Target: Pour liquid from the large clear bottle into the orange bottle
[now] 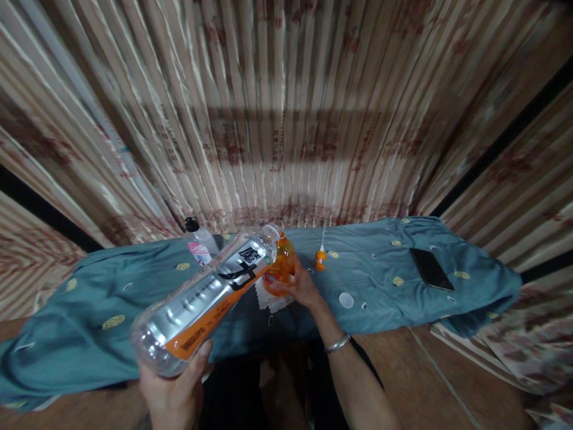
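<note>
My left hand (174, 391) grips the base of a large clear plastic bottle (201, 298) with a silver and orange label. The bottle is tilted, its open mouth resting over a small orange bottle (281, 263). My right hand (301, 286) is wrapped round the small orange bottle, which stands on the teal cloth (111, 298). A silver bracelet is on my right wrist. A white round cap (346, 300) lies on the cloth to the right of my right hand.
An orange pump-spray top (320, 257) lies on the cloth beyond my right hand. A small clear bottle with a black cap (199, 243) stands at the back left. A black phone (430, 269) lies at the right. Striped curtains hang behind.
</note>
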### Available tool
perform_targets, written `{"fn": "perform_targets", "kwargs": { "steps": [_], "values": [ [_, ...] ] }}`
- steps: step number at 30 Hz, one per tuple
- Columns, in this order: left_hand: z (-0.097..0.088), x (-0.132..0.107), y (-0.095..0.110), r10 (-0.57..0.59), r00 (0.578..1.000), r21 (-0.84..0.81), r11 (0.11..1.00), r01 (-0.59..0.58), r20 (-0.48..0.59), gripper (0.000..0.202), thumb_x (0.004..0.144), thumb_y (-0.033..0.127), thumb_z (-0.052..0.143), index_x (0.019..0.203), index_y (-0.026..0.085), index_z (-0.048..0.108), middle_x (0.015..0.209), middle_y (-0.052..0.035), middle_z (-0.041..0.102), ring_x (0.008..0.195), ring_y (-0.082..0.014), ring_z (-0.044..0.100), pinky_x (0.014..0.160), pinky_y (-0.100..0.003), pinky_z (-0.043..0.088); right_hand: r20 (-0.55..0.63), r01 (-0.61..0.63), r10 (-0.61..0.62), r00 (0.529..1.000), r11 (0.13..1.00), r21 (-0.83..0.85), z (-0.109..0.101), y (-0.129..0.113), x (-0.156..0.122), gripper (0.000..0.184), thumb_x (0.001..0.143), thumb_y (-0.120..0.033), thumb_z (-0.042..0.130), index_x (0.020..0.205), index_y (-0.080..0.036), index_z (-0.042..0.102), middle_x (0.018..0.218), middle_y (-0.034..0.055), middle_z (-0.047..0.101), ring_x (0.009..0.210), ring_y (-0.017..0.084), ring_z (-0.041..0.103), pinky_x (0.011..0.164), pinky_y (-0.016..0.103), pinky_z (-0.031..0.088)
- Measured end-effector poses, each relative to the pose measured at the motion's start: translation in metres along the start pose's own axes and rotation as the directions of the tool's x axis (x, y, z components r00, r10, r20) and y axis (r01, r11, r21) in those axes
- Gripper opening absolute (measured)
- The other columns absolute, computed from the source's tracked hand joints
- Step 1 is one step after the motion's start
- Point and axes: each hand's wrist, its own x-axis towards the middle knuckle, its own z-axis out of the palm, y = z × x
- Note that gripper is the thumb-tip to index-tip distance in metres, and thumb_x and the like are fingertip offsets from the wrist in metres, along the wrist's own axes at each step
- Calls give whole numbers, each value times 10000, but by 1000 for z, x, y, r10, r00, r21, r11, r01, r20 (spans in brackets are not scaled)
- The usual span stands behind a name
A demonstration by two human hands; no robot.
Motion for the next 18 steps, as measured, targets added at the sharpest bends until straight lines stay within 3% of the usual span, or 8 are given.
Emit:
{"fn": "perform_targets", "kwargs": {
  "steps": [3, 6, 13, 18],
  "values": [
    [-6, 1, -5, -75, 997, -60, 995, 75, 6, 950, 559, 358, 1083, 1416, 232, 693, 1076, -51, 738, 761, -180, 651, 649, -291, 566, 8, -1, 1, 1000, 1000, -6, 1, 1, 0, 886, 738, -373, 980, 1528, -244, 602, 1462, 141, 800, 1360, 382, 776, 1230, 613, 580],
    [-11, 5, -10, -158, 987, -29, 987, 157, -7, 1009, 453, 336, 1103, 1358, 206, 678, 957, -32, 724, 628, -154, 591, 491, -249, 456, 2, 8, -8, 1000, 1000, -11, 1, 1, 0, 899, 733, -375, 979, 1539, -255, 599, 1468, 142, 797, 1362, 383, 775, 1241, 635, 570],
    [-4, 3, -8, -78, 996, 0, 997, 78, -39, 940, 485, 398, 1070, 1322, 218, 682, 1210, -104, 744, 956, -267, 732, 783, -360, 634, 0, 3, -3, 1000, 1000, -7, -1, -3, -1, 878, 745, -357, 970, 1527, -248, 585, 1468, 151, 792, 1382, 370, 761, 1238, 611, 575],
    [-3, 1, -8, -88, 995, 13, 996, 89, -35, 908, 480, 407, 1068, 1286, 204, 703, 1088, -81, 750, 826, -228, 704, 679, -322, 612, 4, -11, 11, 1000, 1000, -13, -1, -4, -1, 890, 727, -360, 980, 1521, -234, 598, 1453, 153, 797, 1363, 381, 769, 1207, 600, 596]
  ]
}}
